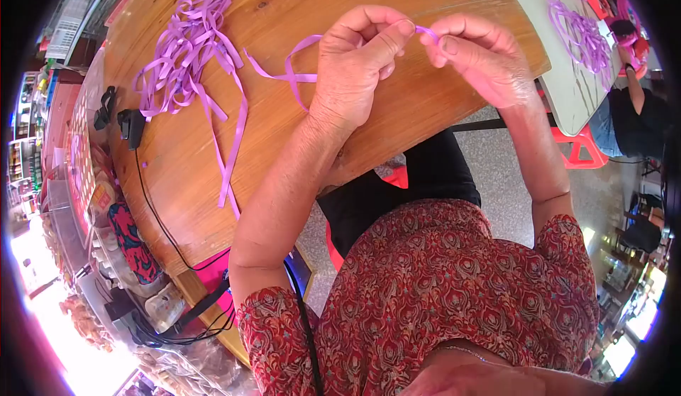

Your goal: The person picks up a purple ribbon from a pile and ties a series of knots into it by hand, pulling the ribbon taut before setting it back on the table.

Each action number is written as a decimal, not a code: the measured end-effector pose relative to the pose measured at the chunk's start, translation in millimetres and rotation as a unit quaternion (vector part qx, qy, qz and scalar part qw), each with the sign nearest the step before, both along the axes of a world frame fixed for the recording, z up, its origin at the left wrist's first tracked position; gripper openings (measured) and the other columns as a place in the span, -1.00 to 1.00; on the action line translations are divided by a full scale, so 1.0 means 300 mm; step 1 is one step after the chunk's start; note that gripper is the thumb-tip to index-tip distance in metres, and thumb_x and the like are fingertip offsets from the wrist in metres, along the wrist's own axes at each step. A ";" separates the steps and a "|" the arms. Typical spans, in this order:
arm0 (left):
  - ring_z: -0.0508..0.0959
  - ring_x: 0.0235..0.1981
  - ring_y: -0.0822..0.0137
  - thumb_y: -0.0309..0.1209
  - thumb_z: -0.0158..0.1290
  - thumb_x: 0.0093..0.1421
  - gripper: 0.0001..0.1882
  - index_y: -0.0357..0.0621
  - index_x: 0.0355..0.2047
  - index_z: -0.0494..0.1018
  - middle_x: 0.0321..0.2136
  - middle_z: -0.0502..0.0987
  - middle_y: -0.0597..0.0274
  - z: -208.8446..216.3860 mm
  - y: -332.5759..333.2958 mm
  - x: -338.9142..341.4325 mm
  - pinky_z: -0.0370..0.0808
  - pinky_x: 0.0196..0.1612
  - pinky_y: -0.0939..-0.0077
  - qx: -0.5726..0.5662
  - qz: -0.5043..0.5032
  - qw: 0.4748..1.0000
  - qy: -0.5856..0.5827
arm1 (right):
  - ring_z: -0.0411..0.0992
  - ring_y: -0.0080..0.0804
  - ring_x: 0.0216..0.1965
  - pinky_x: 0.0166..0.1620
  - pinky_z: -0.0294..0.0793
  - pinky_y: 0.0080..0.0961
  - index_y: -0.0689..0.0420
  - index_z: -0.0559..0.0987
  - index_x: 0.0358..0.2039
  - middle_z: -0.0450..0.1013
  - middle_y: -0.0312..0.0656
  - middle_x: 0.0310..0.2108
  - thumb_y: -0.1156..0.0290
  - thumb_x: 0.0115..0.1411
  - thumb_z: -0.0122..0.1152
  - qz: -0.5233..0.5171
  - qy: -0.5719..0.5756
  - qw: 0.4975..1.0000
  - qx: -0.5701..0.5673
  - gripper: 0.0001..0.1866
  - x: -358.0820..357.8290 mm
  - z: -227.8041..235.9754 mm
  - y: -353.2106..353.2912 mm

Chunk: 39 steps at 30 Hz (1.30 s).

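Observation:
Above the table's right part, my left hand [362, 62] and my right hand [479, 52] are close together, each pinching a purple ribbon [424, 31] between thumb and forefinger. A short piece of it spans the small gap between my fingertips. Beyond my left hand, a loose, curling length of purple ribbon [289, 77] trails over the wood. Farther left on the table lies a tangled pile of purple ribbons [190, 55], with several long ends hanging toward me.
The wooden table [277, 13] has a rounded edge near me. A black device with a cable [133, 126] lies at its left. A pale table [567, 77] at the right bears more purple ribbon [585, 37]. A person in dark clothes [635, 123] sits there, by a red stool [585, 147].

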<state>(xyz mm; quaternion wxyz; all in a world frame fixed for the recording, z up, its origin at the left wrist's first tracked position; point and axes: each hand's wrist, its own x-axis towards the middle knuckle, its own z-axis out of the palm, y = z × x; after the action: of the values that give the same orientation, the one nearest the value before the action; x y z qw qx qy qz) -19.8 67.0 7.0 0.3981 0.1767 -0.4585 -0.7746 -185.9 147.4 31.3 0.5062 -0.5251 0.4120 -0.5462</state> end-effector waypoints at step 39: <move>0.21 -0.62 0.66 -0.43 0.09 0.15 -0.88 -0.24 -0.37 0.51 -0.62 0.35 0.50 0.064 0.040 0.013 0.11 -0.57 0.76 -0.035 0.065 0.995 -0.073 | 0.43 -0.51 -0.14 -0.04 0.40 -0.59 0.30 0.49 -0.11 0.47 -0.21 -0.22 0.59 0.16 0.09 -0.045 0.063 0.996 -0.034 -0.74 0.029 0.013 -0.056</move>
<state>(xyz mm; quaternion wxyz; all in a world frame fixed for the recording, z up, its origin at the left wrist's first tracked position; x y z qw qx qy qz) -15.8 79.1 26.1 0.4190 0.2485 -0.5011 -0.7153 -177.1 130.5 35.0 0.4356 -0.5562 0.4474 -0.5484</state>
